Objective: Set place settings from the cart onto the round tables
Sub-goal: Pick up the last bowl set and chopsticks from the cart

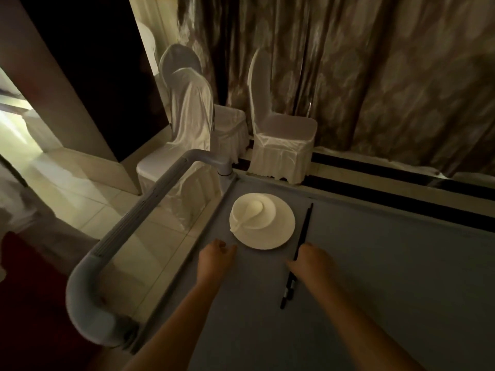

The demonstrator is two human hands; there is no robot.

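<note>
On the grey cart top [375,263] lies a white plate [278,231] with a small white bowl [241,210] on it and a white spoon [253,211] in the bowl. A pair of black chopsticks [304,231] lies just right of the plate, pointing away from me. My left hand [215,254] hovers just short of the plate's near left edge, fingers loosely curled, holding nothing. My right hand [310,263] lies over the middle of the chopsticks; its fingers are hidden, so a grip cannot be made out.
The cart's thick grey push handle [128,236] runs along the left. Two white-covered chairs [278,140] stand beyond the cart in front of heavy patterned curtains [375,76]. Pale tiled floor [88,188] lies to the left, and a red cloth [24,290] fills the lower left corner.
</note>
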